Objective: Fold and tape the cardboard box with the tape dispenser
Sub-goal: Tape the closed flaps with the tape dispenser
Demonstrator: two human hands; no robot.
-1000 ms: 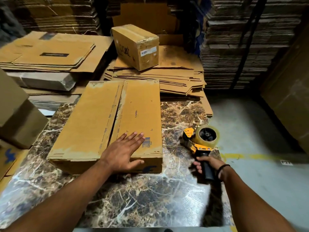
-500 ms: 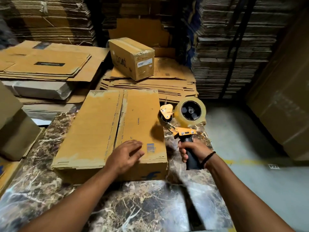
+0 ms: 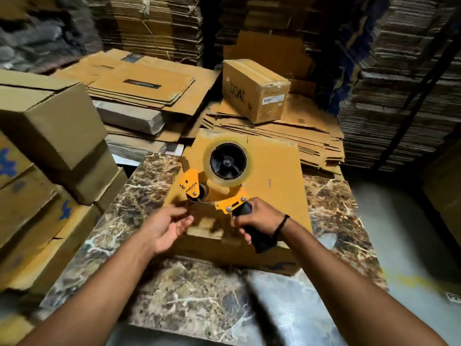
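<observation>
Cardboard box lies flat-topped on the marble desk, toward the far side. Its far edge reaches about to the desk's far edge. Its near edge sits well back from the desk's near edge, with a broad band of bare marble in front.

Narrow strips of desk show left and right of the box.

Tape dispenser is held over the box top, orange frame low, tape roll upright.

Right hand – fingers wrapped firmly round the black handle.

Left hand is just beside the dispenser's front roller, fingers half curled toward it. Blur here – cannot tell whether they pinch the tape end or hold nothing.

Surroundings:
- Stacked boxes crowd the desk's left edge.
- Flattened cartons lie piled just beyond the far edge, with a small sealed box on top.
- The desk's right edge borders open grey floor.
</observation>
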